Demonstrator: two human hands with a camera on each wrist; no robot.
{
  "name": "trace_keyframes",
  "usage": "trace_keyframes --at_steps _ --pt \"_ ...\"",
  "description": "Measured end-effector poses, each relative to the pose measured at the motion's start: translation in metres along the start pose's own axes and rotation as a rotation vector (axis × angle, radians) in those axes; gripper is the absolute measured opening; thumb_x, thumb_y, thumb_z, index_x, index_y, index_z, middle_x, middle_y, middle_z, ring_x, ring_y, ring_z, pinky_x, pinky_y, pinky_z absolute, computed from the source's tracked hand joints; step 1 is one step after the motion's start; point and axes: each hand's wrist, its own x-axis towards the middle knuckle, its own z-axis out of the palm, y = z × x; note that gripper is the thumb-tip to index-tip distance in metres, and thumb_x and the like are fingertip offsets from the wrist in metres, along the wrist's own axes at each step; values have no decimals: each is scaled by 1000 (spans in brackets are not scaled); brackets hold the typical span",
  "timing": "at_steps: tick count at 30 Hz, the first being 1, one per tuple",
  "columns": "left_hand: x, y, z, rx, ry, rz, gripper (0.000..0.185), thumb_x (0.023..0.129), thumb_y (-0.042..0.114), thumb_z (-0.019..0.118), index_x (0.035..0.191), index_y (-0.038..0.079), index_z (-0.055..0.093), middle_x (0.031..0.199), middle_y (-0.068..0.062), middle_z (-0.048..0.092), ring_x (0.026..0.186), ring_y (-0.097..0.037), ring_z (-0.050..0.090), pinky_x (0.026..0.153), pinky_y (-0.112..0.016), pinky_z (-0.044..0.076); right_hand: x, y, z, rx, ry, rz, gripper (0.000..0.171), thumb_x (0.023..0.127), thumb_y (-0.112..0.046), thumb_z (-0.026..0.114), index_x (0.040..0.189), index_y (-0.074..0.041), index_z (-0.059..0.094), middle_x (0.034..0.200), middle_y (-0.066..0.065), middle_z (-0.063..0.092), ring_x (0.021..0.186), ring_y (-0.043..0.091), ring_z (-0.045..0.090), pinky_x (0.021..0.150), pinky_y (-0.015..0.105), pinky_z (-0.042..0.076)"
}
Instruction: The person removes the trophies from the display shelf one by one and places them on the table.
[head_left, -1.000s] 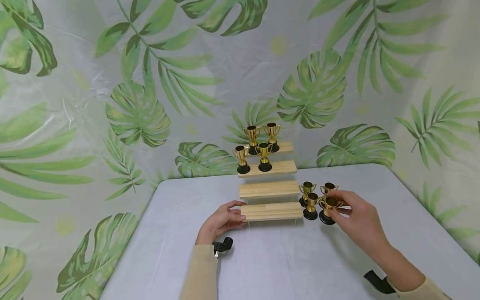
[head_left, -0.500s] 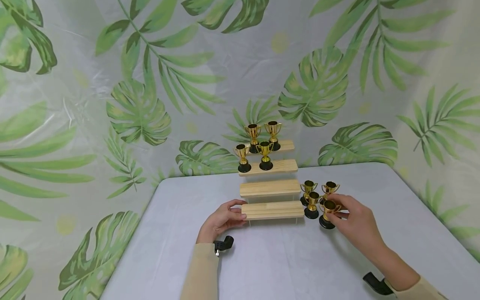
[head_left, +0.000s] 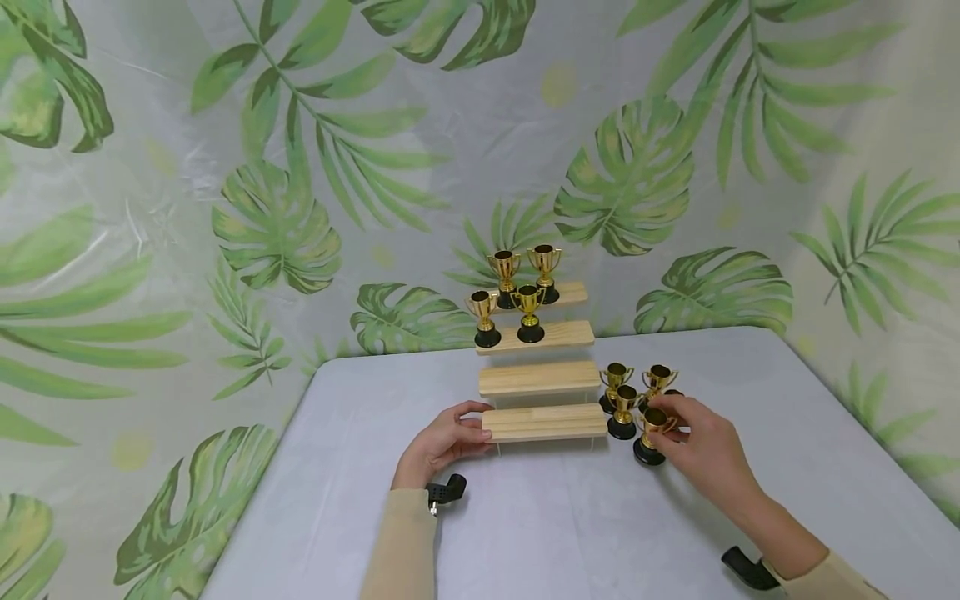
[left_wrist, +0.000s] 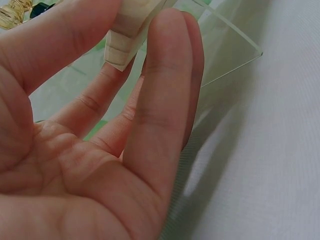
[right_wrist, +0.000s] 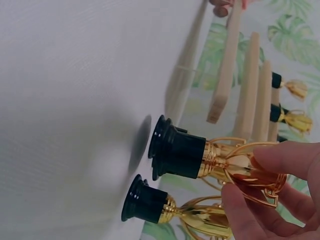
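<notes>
Thumb and fingers of my right hand (head_left: pixel 708 450) pinch the cup of a small gold trophy (head_left: pixel 648 451) with a black base. It stays upright; in the right wrist view its base (right_wrist: pixel 177 152) stands a little apart from its shadow on the cloth. Another trophy (right_wrist: pixel 150 202) is close beside it there. My left hand (head_left: pixel 446 437) holds the left end of the lowest board (head_left: pixel 543 422) of a stepped wooden display stand, thumb at the front. In the left wrist view the board's end (left_wrist: pixel 120 47) shows between thumb and fingers, above a clear support panel (left_wrist: pixel 225 50).
Several more trophies (head_left: pixel 622 407) stand on the table right of the stand, one partly behind my right hand. Two trophies (head_left: pixel 529 315) are on the second board from the top, two (head_left: pixel 545 265) on the top board. A leaf-print curtain (head_left: pixel 450 150) hangs behind the white-clothed table (head_left: pixel 360 433).
The trophy in my right hand has moved slightly left and toward me, out from the group, uncovering the rim of one behind. My left hand keeps its place on the board.
</notes>
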Motion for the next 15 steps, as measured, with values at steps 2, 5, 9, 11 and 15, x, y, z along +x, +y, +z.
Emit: trace_keyframes --at_steps 2,5,9,11,15 --pt "0 1 0 -4 -2 1 57 86 -6 74 138 2 52 114 -20 65 95 -26 68 80 -36 60 0 0 0 -2 -5 5 48 75 3 85 118 -8 67 106 5 68 81 19 69 69 28 60" --pt "0 2 1 -6 -3 4 57 86 -7 73 138 2 53 114 -21 66 96 -26 68 80 -36 60 0 2 0 -4 -13 18 49 76 2 85 119 -8 66 107 6 69 81 19 69 69 29 60" --pt "-1 3 1 2 4 1 57 86 -7 73 138 2 53 114 -20 66 95 -26 68 80 -36 60 -1 4 1 -8 -30 44 49 77 0 84 121 -9 66 108 7 70 81 19 69 69 27 59" --pt "-1 2 1 4 6 -2 57 86 -6 73 138 2 52 114 -20 65 94 -25 68 80 -36 60 -2 6 2 -12 -43 57 48 77 -1 84 121 -10 66 108 7 70 81 19 69 68 25 59" --pt "-1 1 1 1 0 -2 57 87 -6 73 139 2 52 115 -21 65 94 -25 69 81 -36 60 -3 9 3 -12 -69 80 47 79 -3 83 122 -11 65 108 6 71 80 17 69 67 24 57"
